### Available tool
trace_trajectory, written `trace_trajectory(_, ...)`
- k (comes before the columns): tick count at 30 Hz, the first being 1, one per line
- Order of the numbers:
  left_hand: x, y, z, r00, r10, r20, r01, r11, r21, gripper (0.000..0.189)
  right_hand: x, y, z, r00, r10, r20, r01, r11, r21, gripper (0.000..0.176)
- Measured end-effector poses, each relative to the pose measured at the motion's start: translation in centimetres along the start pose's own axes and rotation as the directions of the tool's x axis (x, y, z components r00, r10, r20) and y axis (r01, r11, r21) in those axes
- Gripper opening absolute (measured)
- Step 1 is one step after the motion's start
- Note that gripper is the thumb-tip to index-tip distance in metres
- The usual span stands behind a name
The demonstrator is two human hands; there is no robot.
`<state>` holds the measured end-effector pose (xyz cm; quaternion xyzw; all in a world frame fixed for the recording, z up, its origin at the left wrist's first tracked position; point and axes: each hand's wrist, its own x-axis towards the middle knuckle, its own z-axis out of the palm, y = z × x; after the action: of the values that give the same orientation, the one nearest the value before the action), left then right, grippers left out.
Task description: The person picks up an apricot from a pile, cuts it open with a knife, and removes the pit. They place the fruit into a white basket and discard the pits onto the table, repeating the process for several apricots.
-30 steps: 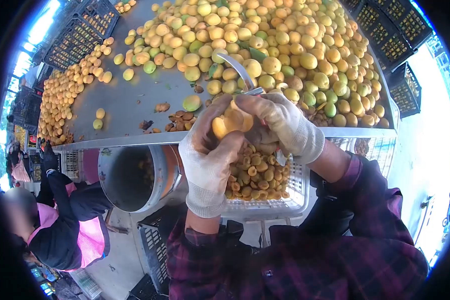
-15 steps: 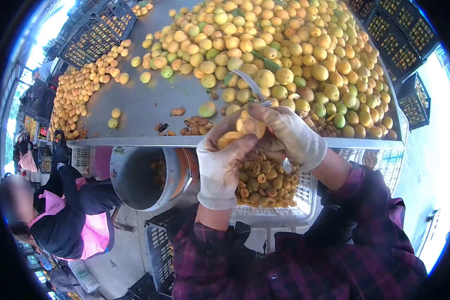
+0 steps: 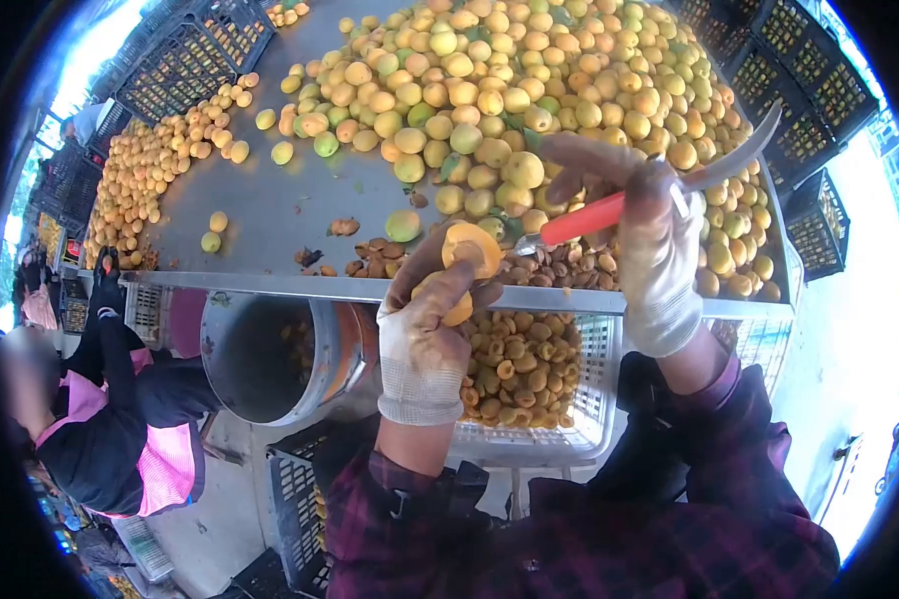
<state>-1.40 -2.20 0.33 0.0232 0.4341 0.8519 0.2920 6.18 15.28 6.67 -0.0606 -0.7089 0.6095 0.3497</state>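
My left hand (image 3: 422, 351), in a stained white glove, is closed around a cut apricot (image 3: 472, 248), its orange inside facing up. Another piece of the fruit shows lower between the fingers. To the right, my gloved right hand (image 3: 661, 262) grips a knife (image 3: 581, 221) with a red handle, a curved blade pointing up and right and a small metal tip at the other end. Some of its fingers are spread away from the handle. Brown apricot pits (image 3: 559, 271) lie on the table edge between the hands. Below, a white crate (image 3: 601, 371) holds halved apricots (image 3: 519, 371).
Whole apricots (image 3: 529, 90) are heaped on the metal table (image 3: 280, 215), with a smaller pile (image 3: 135, 190) at left. A metal bucket (image 3: 260, 354) stands under the table edge. Black crates (image 3: 195, 60) sit at the back. A person in pink and black (image 3: 120, 439) is at left.
My hands have parted. The right has moved right and up with the knife, its blade now pointing right. The left keeps the apricot, whose cut inside now shows.
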Motion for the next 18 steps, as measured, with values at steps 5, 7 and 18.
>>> trace_trajectory(5, 0.0, 0.1, -0.1, 0.999, 0.045, -0.002, -0.045, 0.995, -0.084, 0.039, -1.2, 0.6, 1.0, 0.991, 0.113, 0.067, -0.119, 0.989, 0.091, 0.048)
trace_trajectory(7, -0.1, 0.3, 0.2, 0.998, 0.065, -0.022, -0.067, 0.992, -0.108, 0.038, -1.2, 0.3, 1.3, 0.99, 0.117, 0.083, -0.124, 0.988, 0.088, 0.038)
trace_trajectory(18, -0.6, 1.2, 0.3, 0.983, 0.114, -0.142, -0.116, 0.993, -0.011, 0.034, -0.4, 1.3, 2.9, 0.869, 0.493, -0.038, -0.484, 0.865, 0.136, 0.039)
